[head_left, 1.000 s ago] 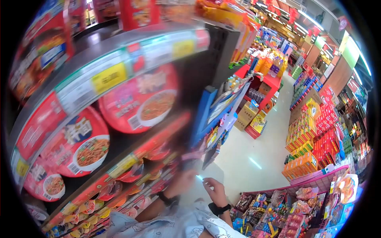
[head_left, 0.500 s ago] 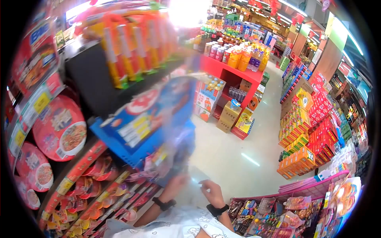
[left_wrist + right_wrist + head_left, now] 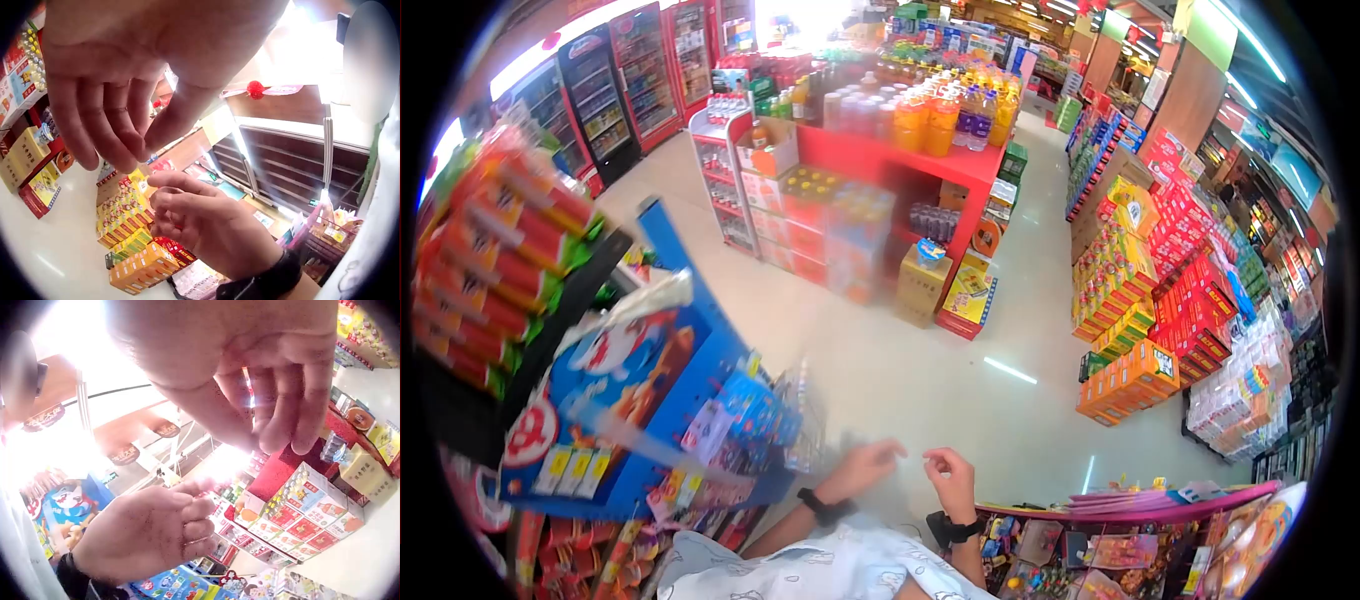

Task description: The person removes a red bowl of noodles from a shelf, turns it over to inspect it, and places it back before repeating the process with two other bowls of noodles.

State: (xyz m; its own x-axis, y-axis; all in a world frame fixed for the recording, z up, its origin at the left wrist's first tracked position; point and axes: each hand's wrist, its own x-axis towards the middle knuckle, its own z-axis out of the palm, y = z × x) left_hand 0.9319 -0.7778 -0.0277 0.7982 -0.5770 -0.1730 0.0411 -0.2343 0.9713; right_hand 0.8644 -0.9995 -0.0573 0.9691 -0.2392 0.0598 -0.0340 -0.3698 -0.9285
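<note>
In the head view my left hand (image 3: 862, 472) and right hand (image 3: 951, 482) are held out in front of the body at waist height, a small gap between them. Neither holds anything. The left wrist view has the left hand (image 3: 119, 75) at the top, its fingers loosely bent with thumb and fingertips close together. Below it the right hand (image 3: 212, 225) shows relaxed, curved fingers. Each wrist wears a black band (image 3: 825, 508). Nearest to the left hand is a blue snack display (image 3: 700, 370); a rack of small packaged goods (image 3: 1090, 550) lies below the right hand.
A red counter (image 3: 960, 168) loaded with drink bottles stands ahead, with cartons (image 3: 922, 290) at its foot. Stacked orange boxes (image 3: 1135, 380) and red boxes line the right side. Pale floor (image 3: 920, 380) runs between. Glass-door fridges (image 3: 600, 100) stand at the far left.
The view has swung left and moved forward past the bowl-noodle shelf. The blue display has come in at the left, and the fridges have come into sight. Both hands keep their pose, empty.
</note>
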